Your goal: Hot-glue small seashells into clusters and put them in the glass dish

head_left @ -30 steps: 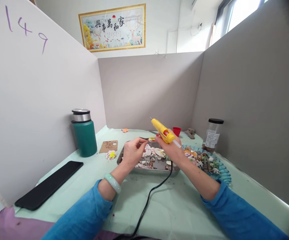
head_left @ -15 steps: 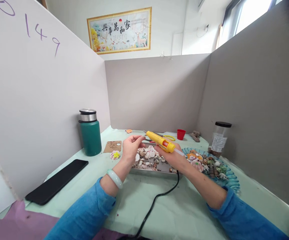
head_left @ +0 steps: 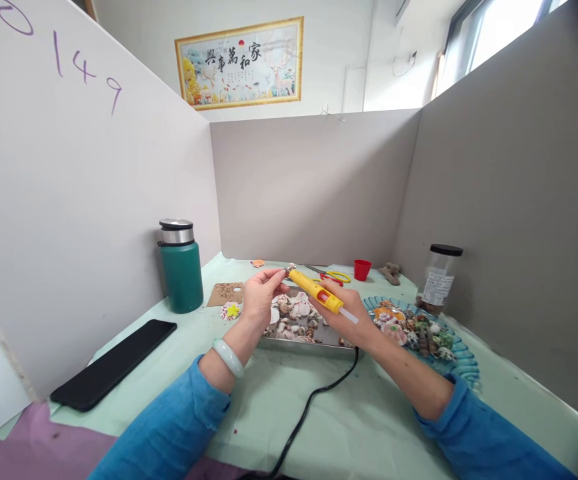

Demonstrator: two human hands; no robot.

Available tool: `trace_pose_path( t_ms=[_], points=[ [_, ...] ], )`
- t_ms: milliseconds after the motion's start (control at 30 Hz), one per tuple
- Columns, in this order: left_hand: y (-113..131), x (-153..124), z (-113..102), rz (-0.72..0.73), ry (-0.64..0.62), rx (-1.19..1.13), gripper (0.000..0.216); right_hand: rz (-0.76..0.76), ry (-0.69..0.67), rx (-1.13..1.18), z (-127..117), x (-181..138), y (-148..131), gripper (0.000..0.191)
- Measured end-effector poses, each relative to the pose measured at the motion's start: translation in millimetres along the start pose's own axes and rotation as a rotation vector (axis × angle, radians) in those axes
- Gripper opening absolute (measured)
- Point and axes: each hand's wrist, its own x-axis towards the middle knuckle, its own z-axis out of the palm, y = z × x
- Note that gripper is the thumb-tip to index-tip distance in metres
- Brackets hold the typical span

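Observation:
My right hand [head_left: 346, 310] is wrapped around a yellow hot glue gun [head_left: 313, 288], its nozzle pointing up and left. A clear glue stick [head_left: 349, 316] pokes out of its back end. My left hand [head_left: 263, 293] is closed in a pinch close to the nozzle. At its fingertips shows a tiny pale and dark piece [head_left: 291, 267], too small to name. Below both hands lies a metal tray [head_left: 293, 345] holding many seashells [head_left: 289, 320]. The gun's black cord [head_left: 313, 398] runs over the table toward me.
At left are a green bottle [head_left: 181, 273], a black phone [head_left: 119, 360], a brown card [head_left: 225, 293] and a small decorated shell piece [head_left: 230, 311]. Behind lie scissors [head_left: 339, 275] and a red cup [head_left: 362, 269]. At right, a blue plate [head_left: 469, 363] of shells and a jar [head_left: 437, 280].
The glue gun has shifted slightly left and down, its nozzle now nearer my left fingertips. A small piece now shows beside the nozzle. My left hand has barely moved.

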Motion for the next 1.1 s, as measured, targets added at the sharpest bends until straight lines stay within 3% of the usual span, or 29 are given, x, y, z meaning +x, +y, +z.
trace_pose_path(
  t_ms=[667,1100],
  points=[
    [-2.9,2.3,-2.2,-0.013,0.009,-0.040,0.028,-0.128,0.006,-0.096,-0.4,-0.6,5.8,0.019],
    [-3.8,1.5,-2.9,-0.017,-0.044,-0.045,0.027,-0.117,0.019,-0.114,-0.6,-0.9,7.2,0.019]
  ],
)
